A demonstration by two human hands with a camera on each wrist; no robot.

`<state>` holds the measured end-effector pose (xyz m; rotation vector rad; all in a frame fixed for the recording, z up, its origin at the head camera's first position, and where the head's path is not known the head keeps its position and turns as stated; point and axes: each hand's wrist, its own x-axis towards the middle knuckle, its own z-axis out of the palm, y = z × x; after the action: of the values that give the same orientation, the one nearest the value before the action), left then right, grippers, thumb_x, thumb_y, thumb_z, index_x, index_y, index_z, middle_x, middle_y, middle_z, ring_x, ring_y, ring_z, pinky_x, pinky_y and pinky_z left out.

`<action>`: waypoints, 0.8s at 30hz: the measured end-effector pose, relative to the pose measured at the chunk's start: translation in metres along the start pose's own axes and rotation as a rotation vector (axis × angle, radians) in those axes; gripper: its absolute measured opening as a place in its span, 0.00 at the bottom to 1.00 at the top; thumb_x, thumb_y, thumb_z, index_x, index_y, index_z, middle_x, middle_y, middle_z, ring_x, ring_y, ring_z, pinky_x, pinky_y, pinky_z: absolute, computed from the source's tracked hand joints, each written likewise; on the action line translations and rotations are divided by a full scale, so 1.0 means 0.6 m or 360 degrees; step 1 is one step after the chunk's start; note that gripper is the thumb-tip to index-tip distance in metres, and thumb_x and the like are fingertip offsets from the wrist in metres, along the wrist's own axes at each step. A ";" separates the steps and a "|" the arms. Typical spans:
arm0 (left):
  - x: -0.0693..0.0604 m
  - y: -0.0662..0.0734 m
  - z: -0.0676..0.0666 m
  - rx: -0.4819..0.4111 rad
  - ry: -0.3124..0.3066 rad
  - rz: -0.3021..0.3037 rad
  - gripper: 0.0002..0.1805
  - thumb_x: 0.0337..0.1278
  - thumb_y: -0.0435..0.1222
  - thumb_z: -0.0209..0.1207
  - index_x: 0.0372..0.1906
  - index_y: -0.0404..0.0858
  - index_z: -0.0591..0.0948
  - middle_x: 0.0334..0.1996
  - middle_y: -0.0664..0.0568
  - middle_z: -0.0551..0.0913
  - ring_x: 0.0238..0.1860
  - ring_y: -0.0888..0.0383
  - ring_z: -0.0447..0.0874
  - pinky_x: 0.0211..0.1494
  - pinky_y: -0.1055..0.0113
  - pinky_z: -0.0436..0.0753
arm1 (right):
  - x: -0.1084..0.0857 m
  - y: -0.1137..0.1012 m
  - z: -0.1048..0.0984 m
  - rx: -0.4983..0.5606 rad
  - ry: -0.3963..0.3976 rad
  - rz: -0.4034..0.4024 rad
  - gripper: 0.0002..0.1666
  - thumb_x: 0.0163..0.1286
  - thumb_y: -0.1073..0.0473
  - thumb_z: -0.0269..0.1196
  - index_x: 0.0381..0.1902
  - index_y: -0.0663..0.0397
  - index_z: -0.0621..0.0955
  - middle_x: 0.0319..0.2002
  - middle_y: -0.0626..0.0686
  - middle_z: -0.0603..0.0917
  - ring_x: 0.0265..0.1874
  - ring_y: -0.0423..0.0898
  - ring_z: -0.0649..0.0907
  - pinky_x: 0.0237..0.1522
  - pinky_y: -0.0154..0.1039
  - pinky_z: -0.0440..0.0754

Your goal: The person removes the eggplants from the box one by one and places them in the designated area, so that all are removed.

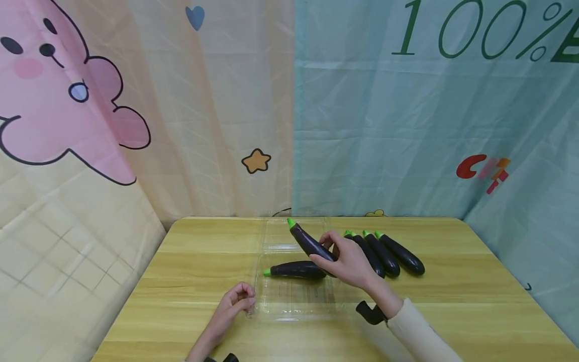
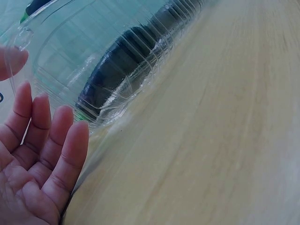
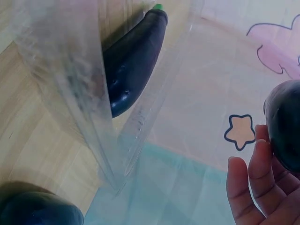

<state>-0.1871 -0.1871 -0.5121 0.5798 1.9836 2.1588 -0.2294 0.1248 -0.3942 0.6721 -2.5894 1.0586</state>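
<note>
A clear plastic clamshell box (image 1: 294, 301) lies with its lid (image 1: 282, 234) folded back. One dark eggplant (image 1: 296, 270) with a green tip lies inside it, stem to the left. Over the box my right hand (image 1: 346, 259) holds another eggplant (image 1: 309, 244) between thumb and fingers, its green stem pointing up and left. At the box's left edge my left hand (image 1: 232, 304) pinches the rim, thumb (image 2: 14, 62) on one side and fingers on the other. The right wrist view shows the held eggplant (image 3: 286, 124) only in part.
Several more eggplants (image 1: 400, 254) lie side by side right of the box, green tips away from me. The wooden table (image 1: 190, 271) ends at a printed curtain (image 1: 226, 125) behind and at both sides.
</note>
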 end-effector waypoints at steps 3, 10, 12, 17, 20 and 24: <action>0.000 -0.001 0.000 -0.0005 -0.0004 0.0003 0.14 0.63 0.29 0.52 0.42 0.18 0.65 0.32 0.49 0.72 0.31 0.62 0.73 0.36 0.71 0.76 | -0.002 0.004 -0.003 0.0013 0.0027 0.0011 0.23 0.57 0.38 0.67 0.40 0.44 0.76 0.27 0.39 0.77 0.18 0.38 0.73 0.20 0.35 0.72; 0.000 0.000 0.000 -0.0004 -0.0008 0.0005 0.14 0.63 0.29 0.52 0.42 0.19 0.65 0.32 0.49 0.72 0.31 0.62 0.73 0.36 0.71 0.76 | -0.006 0.014 -0.011 0.0039 0.0071 0.0033 0.22 0.58 0.40 0.67 0.41 0.45 0.76 0.24 0.41 0.75 0.16 0.38 0.73 0.19 0.36 0.71; 0.000 0.001 0.000 -0.0002 -0.0006 0.0006 0.14 0.63 0.29 0.52 0.42 0.19 0.66 0.33 0.49 0.72 0.31 0.62 0.73 0.36 0.71 0.76 | -0.007 0.016 -0.012 0.0050 0.0080 0.0033 0.21 0.58 0.41 0.67 0.42 0.45 0.76 0.24 0.41 0.76 0.16 0.39 0.73 0.19 0.36 0.71; 0.001 0.001 0.001 -0.0013 0.0005 0.0009 0.14 0.63 0.28 0.52 0.41 0.18 0.66 0.33 0.49 0.73 0.31 0.63 0.73 0.35 0.72 0.76 | -0.011 0.024 -0.014 0.0064 0.0112 0.0046 0.20 0.60 0.43 0.67 0.42 0.46 0.76 0.25 0.42 0.77 0.16 0.41 0.74 0.19 0.36 0.71; 0.001 0.000 0.001 -0.0018 0.0011 0.0005 0.14 0.62 0.28 0.52 0.41 0.18 0.65 0.33 0.49 0.72 0.31 0.62 0.73 0.35 0.72 0.76 | -0.013 0.030 -0.017 0.0063 0.0155 0.0056 0.19 0.59 0.44 0.67 0.42 0.48 0.76 0.25 0.43 0.77 0.18 0.41 0.74 0.21 0.36 0.72; 0.001 -0.001 0.001 -0.0023 0.0011 0.0002 0.14 0.62 0.28 0.52 0.41 0.18 0.65 0.34 0.49 0.72 0.32 0.62 0.73 0.36 0.71 0.76 | -0.014 0.040 -0.024 0.0058 0.0210 0.0071 0.20 0.59 0.47 0.68 0.43 0.51 0.77 0.26 0.43 0.76 0.20 0.40 0.73 0.23 0.36 0.72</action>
<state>-0.1874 -0.1863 -0.5126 0.5718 1.9699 2.1771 -0.2332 0.1527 -0.4018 0.5359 -2.4884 1.1263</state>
